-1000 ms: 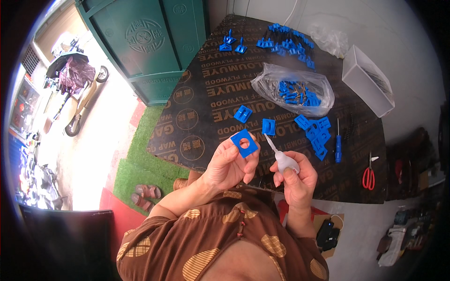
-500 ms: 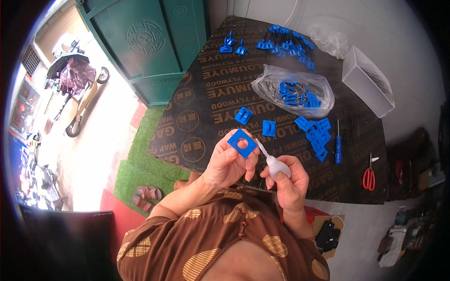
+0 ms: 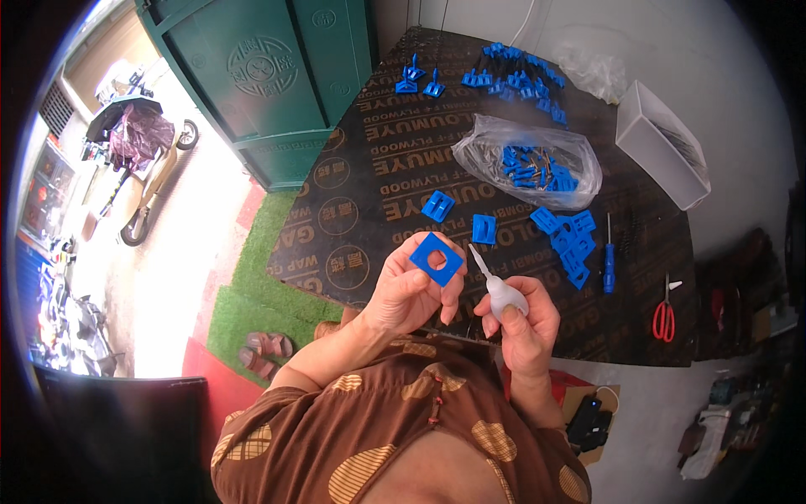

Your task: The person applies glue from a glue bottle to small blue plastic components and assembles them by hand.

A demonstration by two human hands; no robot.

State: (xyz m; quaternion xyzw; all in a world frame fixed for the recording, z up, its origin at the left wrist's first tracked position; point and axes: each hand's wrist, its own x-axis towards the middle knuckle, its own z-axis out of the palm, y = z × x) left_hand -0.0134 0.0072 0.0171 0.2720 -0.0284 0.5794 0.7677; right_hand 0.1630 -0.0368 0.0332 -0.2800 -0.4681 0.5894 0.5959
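Observation:
Between thumb and fingers, my left hand (image 3: 411, 290) grips a flat blue square plate (image 3: 426, 270) with a round hole in it. My right hand (image 3: 527, 328) is closed around a white squeeze bottle (image 3: 506, 296) with a long thin nozzle pointing up and left. The nozzle tip stands a short way right of the plate, not touching it. Just beyond the hands, two small slotted blue parts (image 3: 484, 228) lie on the table, one of them (image 3: 438, 206) further left.
On the dark plywood table (image 3: 336, 244) are a clear bag (image 3: 491, 147) of blue parts, a pile of blue plates (image 3: 573, 244), a blue-handled screwdriver (image 3: 609, 267), red-handled scissors (image 3: 663, 319) and a white box (image 3: 655, 155). Several assembled blue pieces (image 3: 512, 80) stand at the back.
My right hand has drawn the bottle slightly right, so its nozzle is further from the plate. My left hand has barely moved and still holds the plate.

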